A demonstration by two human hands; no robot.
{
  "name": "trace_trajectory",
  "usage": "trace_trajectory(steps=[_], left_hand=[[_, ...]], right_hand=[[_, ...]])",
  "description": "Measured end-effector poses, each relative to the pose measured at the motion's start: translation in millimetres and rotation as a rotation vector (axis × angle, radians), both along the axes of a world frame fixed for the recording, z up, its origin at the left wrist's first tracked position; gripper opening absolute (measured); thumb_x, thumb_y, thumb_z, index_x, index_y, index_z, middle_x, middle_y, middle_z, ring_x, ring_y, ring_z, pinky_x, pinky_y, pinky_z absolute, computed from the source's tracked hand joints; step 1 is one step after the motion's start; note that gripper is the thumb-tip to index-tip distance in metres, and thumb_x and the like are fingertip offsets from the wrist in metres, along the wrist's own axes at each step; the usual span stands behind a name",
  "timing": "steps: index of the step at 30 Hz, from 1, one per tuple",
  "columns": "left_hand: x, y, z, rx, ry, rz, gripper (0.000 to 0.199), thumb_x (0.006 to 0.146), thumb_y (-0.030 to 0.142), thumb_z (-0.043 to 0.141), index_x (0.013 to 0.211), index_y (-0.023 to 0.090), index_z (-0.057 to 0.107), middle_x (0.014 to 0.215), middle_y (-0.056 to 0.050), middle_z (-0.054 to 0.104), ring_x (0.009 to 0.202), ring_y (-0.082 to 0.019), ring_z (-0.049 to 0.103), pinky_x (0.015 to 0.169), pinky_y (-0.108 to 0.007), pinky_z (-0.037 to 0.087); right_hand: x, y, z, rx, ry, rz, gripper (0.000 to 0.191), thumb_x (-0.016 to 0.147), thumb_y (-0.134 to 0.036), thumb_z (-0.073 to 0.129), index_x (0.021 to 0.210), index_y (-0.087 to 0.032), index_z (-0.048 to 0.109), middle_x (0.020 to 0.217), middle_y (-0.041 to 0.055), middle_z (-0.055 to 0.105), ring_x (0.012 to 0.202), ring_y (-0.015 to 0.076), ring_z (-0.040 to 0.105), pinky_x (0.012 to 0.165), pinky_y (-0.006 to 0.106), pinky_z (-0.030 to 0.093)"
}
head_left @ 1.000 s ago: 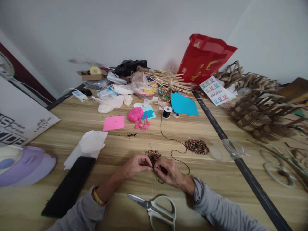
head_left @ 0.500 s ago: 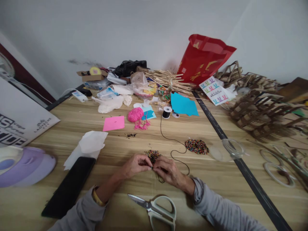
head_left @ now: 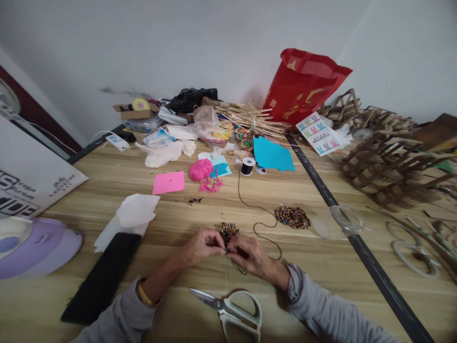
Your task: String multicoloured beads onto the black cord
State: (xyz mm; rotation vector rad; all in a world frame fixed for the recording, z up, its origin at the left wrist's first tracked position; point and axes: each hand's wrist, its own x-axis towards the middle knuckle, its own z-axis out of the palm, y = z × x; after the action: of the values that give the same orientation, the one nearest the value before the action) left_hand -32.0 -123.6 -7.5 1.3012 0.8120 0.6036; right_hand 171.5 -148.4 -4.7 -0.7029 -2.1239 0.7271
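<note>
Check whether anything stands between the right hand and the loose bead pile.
Nothing visible does: the right hand is just beside the loose bead pile, overlapping its near edge in view. The scissors lie nearer the wearer, out of the way.

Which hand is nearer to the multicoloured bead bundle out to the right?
Right. The right hand is to the left of the bead bundle and nearer the camera, apart from it; the left hand is farther left.
</note>
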Motion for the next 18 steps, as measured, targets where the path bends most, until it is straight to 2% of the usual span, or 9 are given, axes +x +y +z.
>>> trace_trajectory(steps=[4,7,12,15,18], left_hand=[[-0.3,-0.5,3.6,0.015,0.028,-0.025,0.022,0.064,0.029,0.078,0.067,0.011,0.064,0.068,-0.002,0.065,0.062,-0.011,0.056,0.064,-0.022,0.042],[-1.5,0.0,6.2,0.033,0.033,-0.039,0.021,0.066,0.028,0.076,0.068,0.011,0.065,0.069,-0.002,0.064,0.063,-0.011,0.056,0.063,-0.022,0.041],[-2.7,0.9,5.9,0.050,0.028,-0.039,0.021,0.066,0.028,0.076,0.068,0.011,0.064,0.069,-0.002,0.063,0.063,-0.010,0.054,0.063,-0.021,0.041],[-2.5,0.5,5.8,0.060,0.031,-0.045,0.020,0.066,0.028,0.076,0.068,0.011,0.064,0.069,-0.002,0.063,0.063,-0.010,0.054,0.062,-0.021,0.041],[-2.1,0.2,6.9,0.076,0.035,-0.052,0.020,0.067,0.028,0.075,0.069,0.011,0.065,0.070,-0.003,0.064,0.063,-0.010,0.055,0.062,-0.021,0.041]], right_hand=[[-0.1,-0.9,3.1,0.003,-0.043,0.030,0.012,0.094,-0.026,0.049,0.088,-0.017,0.055,0.076,0.0050,0.059,0.068,0.0143,0.053,0.060,0.024,0.042],[0.7,-2.6,4.5,0.032,-0.087,0.058,0.013,0.090,-0.024,0.049,0.079,-0.019,0.051,0.070,0.0028,0.054,0.065,0.0146,0.049,0.058,0.026,0.039],[3.5,-4.2,5.7,0.007,-0.077,0.092,0.030,0.089,-0.033,0.047,0.064,-0.020,0.039,0.057,-0.0026,0.042,0.054,0.0121,0.040,0.052,0.025,0.030],[3.9,-3.3,3.4,0.000,-0.042,0.056,0.032,0.091,-0.040,0.049,0.067,-0.020,0.043,0.059,-0.0022,0.045,0.054,0.0115,0.041,0.052,0.024,0.031],[2.8,-2.3,0.5,0.005,-0.002,0.035,0.027,0.090,-0.042,0.056,0.079,-0.018,0.050,0.067,0.0000,0.051,0.059,0.0121,0.046,0.054,0.023,0.036]])
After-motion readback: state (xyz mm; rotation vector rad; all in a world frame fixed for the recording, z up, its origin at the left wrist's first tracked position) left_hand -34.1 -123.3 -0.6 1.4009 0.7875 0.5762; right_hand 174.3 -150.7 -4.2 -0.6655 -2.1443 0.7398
